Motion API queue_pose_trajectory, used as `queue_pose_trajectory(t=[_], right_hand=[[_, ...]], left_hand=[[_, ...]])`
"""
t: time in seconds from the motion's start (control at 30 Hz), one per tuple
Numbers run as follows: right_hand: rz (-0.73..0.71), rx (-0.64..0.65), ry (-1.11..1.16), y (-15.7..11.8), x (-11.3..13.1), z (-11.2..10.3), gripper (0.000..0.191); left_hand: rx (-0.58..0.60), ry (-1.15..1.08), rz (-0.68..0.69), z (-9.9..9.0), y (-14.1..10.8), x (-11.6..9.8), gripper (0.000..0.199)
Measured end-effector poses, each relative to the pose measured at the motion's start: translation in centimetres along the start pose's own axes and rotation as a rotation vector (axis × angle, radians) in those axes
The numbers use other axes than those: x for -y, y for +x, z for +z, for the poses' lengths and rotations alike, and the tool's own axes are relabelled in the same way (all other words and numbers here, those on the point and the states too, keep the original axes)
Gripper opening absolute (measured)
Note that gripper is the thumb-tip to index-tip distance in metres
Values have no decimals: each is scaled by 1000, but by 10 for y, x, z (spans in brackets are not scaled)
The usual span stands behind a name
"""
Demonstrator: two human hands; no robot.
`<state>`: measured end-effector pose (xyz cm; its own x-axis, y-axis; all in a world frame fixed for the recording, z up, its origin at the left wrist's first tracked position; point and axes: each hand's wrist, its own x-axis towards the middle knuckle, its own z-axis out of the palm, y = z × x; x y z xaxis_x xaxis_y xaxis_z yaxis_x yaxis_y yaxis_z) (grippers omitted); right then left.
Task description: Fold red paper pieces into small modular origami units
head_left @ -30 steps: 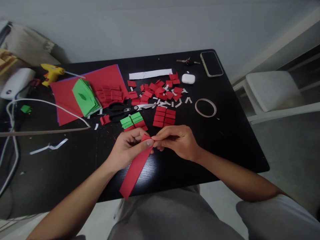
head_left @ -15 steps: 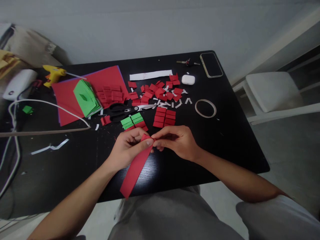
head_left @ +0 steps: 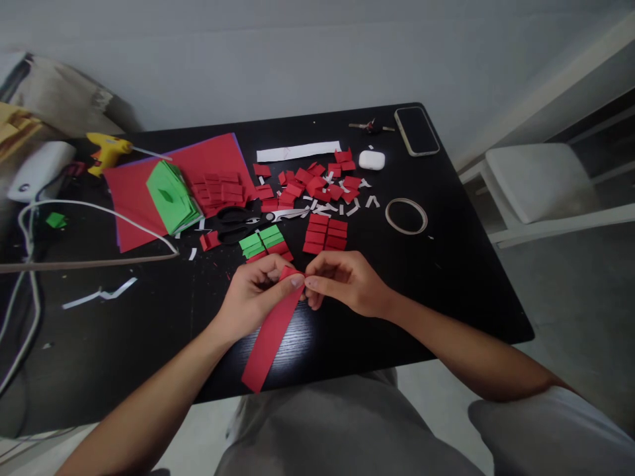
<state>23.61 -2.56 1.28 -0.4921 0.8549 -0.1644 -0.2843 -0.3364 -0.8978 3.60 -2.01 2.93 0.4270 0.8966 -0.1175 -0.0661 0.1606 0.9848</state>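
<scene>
Now | left fingers (head_left: pixel 294 283), right fingers (head_left: pixel 323 285) pinching red strip (head_left: pixel 272 338) | lower end shifted rightward

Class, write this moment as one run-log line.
left hand: pinching red strip | right hand: at strip's upper end | beyond hands: scissors, green-and-red folded piece

Remote feed, wearer's build: I note a plain grey garment (head_left: pixel 337 430), softly creased, beyond the near edge of the black table (head_left: pixel 421 317). Grey, loose short sleeve (head_left: pixel 555 430) on the right arm. Forearms uncovered, tapering to slim wrists. Left hand (head_left: pixel 255 297) and right hand (head_left: pixel 350 284) bare, fingers slender.
</scene>
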Motion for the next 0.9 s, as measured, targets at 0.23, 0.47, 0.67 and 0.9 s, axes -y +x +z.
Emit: queue_pose_trajectory(t=[0.23,0.47,0.67,0.9], right_hand=[[-34,-8,-55,0,4,1,25],[-64,-55,-58,-1,2,1,22],[-83,-75,-75,-1,0,2,22],[-89,-85,-117,-1,1,1,23]], left_hand=[[-5,48,-20,-3,-1,2,24],[-73,121,-7,-10,1,5,28],[-99,153,-9,-12,-1,7,30],[-148,245,38,-11,-2,5,32]])
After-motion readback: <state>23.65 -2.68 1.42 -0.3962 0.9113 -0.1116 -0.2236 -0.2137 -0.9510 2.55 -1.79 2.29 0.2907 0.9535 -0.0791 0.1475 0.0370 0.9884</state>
